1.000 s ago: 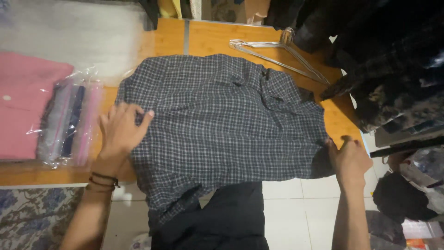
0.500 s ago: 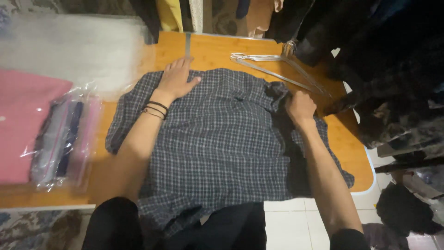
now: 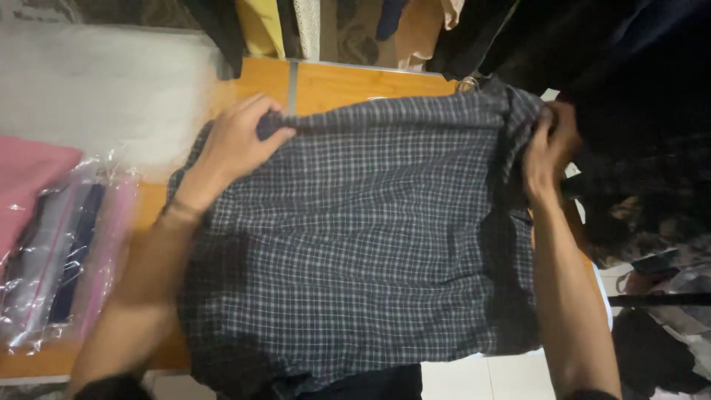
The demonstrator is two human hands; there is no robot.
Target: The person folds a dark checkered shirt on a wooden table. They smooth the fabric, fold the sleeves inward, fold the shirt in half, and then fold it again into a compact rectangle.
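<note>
A dark grey checked shirt point(image 3: 370, 237) lies spread over a wooden table point(image 3: 341, 81) and hangs off its near edge. My left hand point(image 3: 241, 141) grips the shirt's far left corner, fingers curled around the fabric. My right hand point(image 3: 548, 148) pinches the far right corner and holds it raised off the table. The far edge of the shirt is pulled taut between both hands. My forearms reach over the shirt from the near side.
Clear plastic bags point(image 3: 67, 252) with folded pink and dark clothes lie at the left. A pale sheet point(image 3: 104, 96) covers the far left of the table. Dark clothes point(image 3: 629, 89) hang at the right and several garments point(image 3: 266, 22) hang behind the table.
Both hands have moved from the shirt's middle to its far corners and taken hold of them. The far edge is now lifted and stretched. The metal hanger is hidden.
</note>
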